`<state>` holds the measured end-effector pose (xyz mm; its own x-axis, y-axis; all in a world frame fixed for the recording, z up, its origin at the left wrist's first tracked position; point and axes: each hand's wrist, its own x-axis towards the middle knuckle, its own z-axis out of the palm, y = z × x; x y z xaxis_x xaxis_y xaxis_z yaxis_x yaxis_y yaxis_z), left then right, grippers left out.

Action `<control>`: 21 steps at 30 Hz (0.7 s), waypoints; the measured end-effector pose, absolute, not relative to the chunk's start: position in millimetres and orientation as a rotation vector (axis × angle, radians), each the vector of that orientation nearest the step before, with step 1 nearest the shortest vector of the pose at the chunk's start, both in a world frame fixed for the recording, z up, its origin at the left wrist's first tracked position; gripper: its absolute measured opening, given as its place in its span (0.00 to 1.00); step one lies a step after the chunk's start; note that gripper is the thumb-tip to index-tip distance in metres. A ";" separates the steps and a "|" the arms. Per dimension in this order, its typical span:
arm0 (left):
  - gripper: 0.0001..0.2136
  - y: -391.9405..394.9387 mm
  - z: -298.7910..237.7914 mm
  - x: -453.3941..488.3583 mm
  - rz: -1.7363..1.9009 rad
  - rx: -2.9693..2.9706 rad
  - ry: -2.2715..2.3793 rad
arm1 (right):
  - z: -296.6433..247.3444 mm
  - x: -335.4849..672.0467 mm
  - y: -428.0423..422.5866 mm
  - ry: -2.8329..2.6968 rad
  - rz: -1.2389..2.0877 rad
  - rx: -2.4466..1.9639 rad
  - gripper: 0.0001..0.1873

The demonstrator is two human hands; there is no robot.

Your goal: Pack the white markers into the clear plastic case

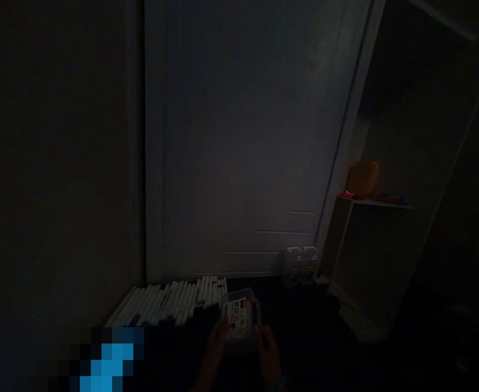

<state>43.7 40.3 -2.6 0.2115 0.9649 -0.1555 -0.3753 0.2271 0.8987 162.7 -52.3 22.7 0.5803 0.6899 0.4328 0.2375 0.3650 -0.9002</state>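
Observation:
In the dim head view, a clear plastic case [233, 344] with a handle and a printed white label sits low in the middle. My left hand [215, 340] grips its left side, the thumb over the label edge. My right hand [268, 348] is at the case's right edge by the handle, fingers curled and pinching there. Darkness hides the fingertips' exact contact. Just left of the case lies a row of white marker pens [174, 299], side by side, a few with coloured or dark ends.
Two clear plastic cases [292, 267] stand upright against the pale panel [235, 136] at the back right. A shelf unit [370, 261] on the right carries an orange object [363, 178] and small pink items. A pixelated blue patch covers the lower left.

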 end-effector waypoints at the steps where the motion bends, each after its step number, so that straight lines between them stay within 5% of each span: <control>1: 0.27 40.1 -2.4 43.4 1.106 0.864 0.853 | 19.7 163.9 -51.3 -0.959 0.368 -1.196 0.23; 21: 0.26 27.2 4.4 39.4 1.114 1.068 0.923 | 0.8 178.7 -50.7 -0.687 0.498 -1.151 0.26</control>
<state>39.4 27.2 4.4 0.2067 0.9772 -0.0488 -0.2303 0.0971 0.9683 178.7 -50.7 0.8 0.6974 0.6771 0.2347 -0.0122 0.3386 -0.9409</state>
